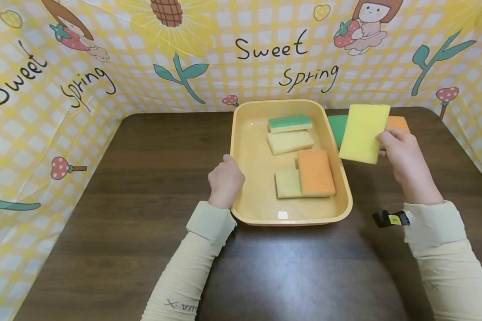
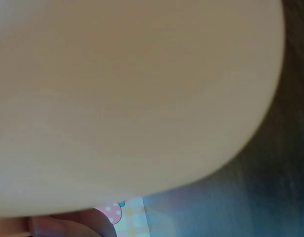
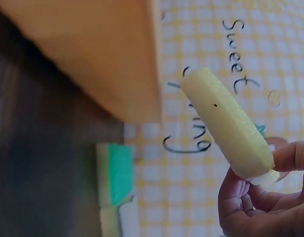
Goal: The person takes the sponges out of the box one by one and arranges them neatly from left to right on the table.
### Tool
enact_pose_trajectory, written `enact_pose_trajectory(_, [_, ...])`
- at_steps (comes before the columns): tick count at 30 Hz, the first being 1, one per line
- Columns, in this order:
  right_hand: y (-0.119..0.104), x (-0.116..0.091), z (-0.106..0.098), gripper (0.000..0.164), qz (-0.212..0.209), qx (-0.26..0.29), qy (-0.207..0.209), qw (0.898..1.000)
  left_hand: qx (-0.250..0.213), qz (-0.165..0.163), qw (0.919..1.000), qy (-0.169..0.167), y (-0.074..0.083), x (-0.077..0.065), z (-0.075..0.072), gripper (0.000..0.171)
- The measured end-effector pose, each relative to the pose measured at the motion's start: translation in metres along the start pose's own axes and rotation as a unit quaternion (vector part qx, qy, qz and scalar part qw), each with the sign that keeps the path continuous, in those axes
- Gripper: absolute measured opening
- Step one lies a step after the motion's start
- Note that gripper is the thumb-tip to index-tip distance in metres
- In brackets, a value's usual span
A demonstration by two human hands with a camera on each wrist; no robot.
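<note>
A yellow sponge (image 1: 364,133) is pinched at its right edge by my right hand (image 1: 403,156), raised beside the tray's right rim. The right wrist view shows the thumb and fingers (image 3: 233,205) on one end of that sponge (image 3: 226,123). My left hand (image 1: 226,180) grips the left rim of a shallow yellow tray (image 1: 249,196); in the left wrist view the tray wall (image 2: 137,98) covers most of the frame. Inside the tray lie a green-topped sponge (image 1: 290,123), a cream sponge (image 1: 290,141), and an orange sponge (image 1: 316,171) partly over a pale green one (image 1: 288,183).
Beyond the tray's right side, a green sponge (image 1: 337,127) and an orange sponge (image 1: 397,123) lie on the dark wooden table (image 1: 164,156), partly hidden by the held sponge and hand. A patterned cloth (image 1: 136,58) walls off the back and sides.
</note>
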State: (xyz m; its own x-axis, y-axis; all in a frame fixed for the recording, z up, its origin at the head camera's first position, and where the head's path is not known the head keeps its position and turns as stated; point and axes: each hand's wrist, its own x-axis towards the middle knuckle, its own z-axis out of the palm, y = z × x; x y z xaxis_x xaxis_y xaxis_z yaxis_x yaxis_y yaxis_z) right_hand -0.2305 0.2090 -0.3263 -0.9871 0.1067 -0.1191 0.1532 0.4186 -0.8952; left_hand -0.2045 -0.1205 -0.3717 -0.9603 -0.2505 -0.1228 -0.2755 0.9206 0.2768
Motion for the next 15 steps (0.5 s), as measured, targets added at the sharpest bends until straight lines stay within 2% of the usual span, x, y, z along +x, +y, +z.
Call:
enact_pose_trajectory(4, [0.011, 0.005, -0.005, 0.029, 0.020, 0.001, -0.004, 1.000, -0.001, 0.001, 1.0000, 0.003, 0.000, 0.000, 0.000, 0.014])
enact_pose_trajectory(10, [0.029, 0.010, -0.011, 0.026, 0.048, -0.025, -0.055, 0.997, -0.001, 0.002, 1.0000, 0.003, 0.000, 0.000, 0.001, 0.013])
enact_pose_trajectory(12, [0.035, 0.012, -0.012, 0.029, 0.053, -0.036, -0.073, 0.995, -0.002, 0.002, 1.0000, 0.001, 0.000, 0.000, 0.001, 0.014])
enact_pose_trajectory(15, [0.041, 0.015, -0.013, 0.043, 0.059, -0.060, -0.106, 0.991, -0.001, 0.002, 1.0000, 0.000, 0.001, 0.001, 0.001, 0.015])
